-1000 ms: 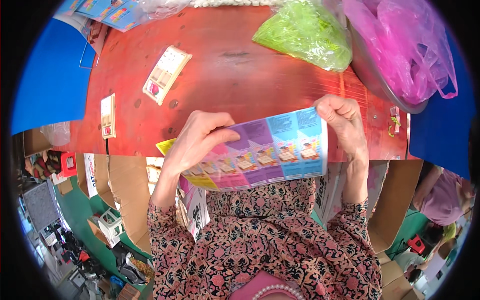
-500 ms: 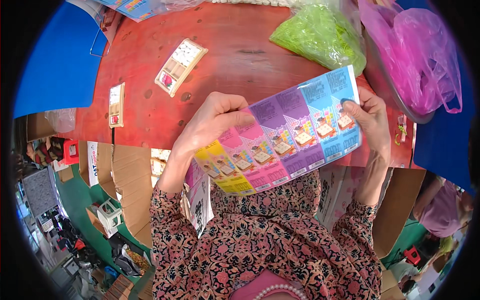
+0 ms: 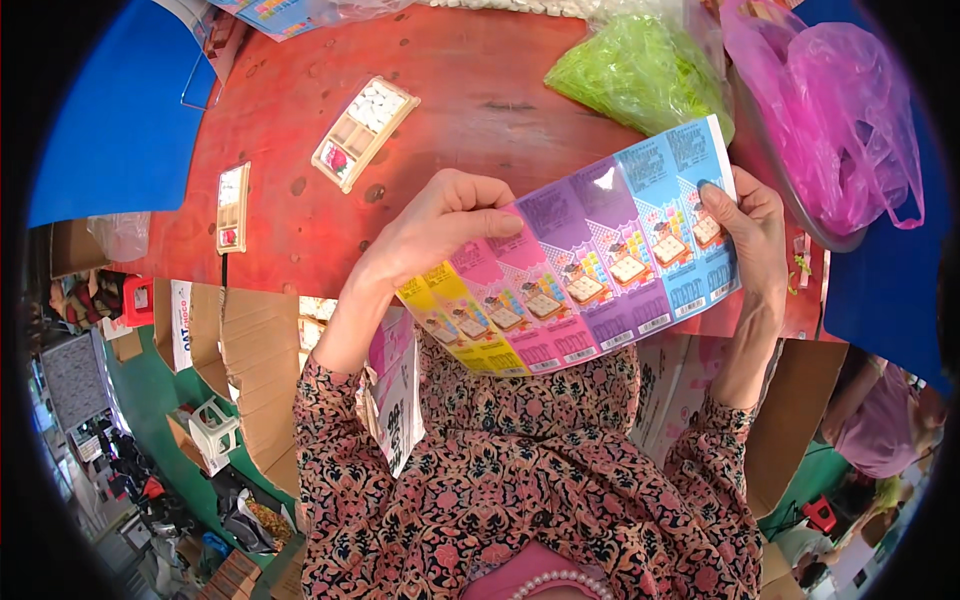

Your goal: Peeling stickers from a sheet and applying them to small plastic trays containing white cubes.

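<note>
Glossy paper strip (image 3: 585,265) — worn table (image 3: 480,110)

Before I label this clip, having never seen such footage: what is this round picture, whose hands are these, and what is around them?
It is one wide fisheye view from a camera on a person's head, looking down, so edges bend. The person's left hand and right hand hold a multicoloured printed card strip by its ends, above a red table. On the table lie a compartment tray, a smaller narrow tray, a green plastic bag and a pink plastic bag. Cardboard boxes stand below the table's edge.
</note>
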`<act>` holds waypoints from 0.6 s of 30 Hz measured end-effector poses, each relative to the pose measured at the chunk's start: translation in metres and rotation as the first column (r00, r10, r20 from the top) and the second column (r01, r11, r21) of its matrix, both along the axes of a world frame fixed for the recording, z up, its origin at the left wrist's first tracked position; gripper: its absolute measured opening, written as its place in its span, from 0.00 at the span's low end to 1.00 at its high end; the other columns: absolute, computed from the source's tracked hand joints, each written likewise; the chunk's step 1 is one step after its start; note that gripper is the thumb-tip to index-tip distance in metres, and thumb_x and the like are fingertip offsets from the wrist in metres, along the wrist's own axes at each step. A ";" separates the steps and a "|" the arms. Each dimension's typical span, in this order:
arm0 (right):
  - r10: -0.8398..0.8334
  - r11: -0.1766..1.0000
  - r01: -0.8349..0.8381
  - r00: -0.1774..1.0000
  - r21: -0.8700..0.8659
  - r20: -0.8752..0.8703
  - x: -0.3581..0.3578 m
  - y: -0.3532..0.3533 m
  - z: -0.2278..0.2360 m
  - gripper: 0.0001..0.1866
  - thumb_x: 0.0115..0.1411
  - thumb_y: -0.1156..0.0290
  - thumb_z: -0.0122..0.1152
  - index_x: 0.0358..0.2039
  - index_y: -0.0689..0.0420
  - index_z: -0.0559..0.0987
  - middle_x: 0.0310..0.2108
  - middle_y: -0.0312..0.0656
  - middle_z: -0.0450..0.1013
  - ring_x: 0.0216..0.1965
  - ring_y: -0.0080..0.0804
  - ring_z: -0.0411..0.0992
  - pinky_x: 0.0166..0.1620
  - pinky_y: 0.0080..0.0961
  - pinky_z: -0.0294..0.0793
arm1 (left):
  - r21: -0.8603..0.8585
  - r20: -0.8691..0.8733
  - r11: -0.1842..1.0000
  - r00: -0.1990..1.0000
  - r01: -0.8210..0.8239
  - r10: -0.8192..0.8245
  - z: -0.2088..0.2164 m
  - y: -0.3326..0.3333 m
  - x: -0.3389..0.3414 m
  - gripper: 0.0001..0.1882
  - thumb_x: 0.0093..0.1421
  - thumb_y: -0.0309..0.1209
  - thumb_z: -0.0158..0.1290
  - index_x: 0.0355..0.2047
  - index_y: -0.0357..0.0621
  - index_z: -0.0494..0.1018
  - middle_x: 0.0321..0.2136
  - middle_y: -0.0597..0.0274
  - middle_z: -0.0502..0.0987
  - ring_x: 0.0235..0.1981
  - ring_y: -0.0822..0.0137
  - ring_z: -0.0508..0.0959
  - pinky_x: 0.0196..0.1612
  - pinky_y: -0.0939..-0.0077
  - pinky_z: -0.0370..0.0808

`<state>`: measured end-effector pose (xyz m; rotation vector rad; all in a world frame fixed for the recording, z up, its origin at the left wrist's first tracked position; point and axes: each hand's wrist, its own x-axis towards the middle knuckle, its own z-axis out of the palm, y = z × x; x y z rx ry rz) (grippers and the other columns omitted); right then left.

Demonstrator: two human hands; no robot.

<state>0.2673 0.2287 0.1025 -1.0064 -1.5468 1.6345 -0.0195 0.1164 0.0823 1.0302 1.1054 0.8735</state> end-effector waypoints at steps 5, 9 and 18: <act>-0.008 1.000 0.008 0.999 0.006 0.032 -0.001 0.009 -0.009 0.13 0.56 0.69 0.60 0.36 0.67 0.76 0.28 0.39 0.76 0.26 0.17 0.72 0.30 0.14 0.72 | 0.039 0.043 0.999 0.999 0.005 -0.007 0.007 0.003 -0.002 0.07 0.56 0.27 0.53 0.25 0.35 0.74 0.21 0.73 0.73 0.24 0.85 0.68 0.27 0.87 0.64; -0.033 0.994 0.020 0.993 0.108 0.115 -0.003 0.010 -0.016 0.11 0.56 0.72 0.61 0.35 0.66 0.75 0.28 0.38 0.76 0.25 0.16 0.72 0.28 0.13 0.72 | 0.061 0.018 0.998 1.000 0.017 -0.018 0.010 0.005 -0.002 0.08 0.56 0.28 0.53 0.24 0.35 0.74 0.20 0.73 0.73 0.24 0.85 0.68 0.27 0.87 0.64; -0.149 0.980 0.145 0.989 0.133 0.021 -0.003 0.000 0.000 0.06 0.54 0.74 0.62 0.29 0.63 0.77 0.21 0.35 0.75 0.20 0.12 0.68 0.24 0.10 0.65 | 0.109 -0.211 0.989 0.969 -0.104 0.125 0.000 0.008 0.001 0.09 0.55 0.28 0.51 0.23 0.34 0.74 0.17 0.73 0.71 0.21 0.84 0.66 0.22 0.85 0.61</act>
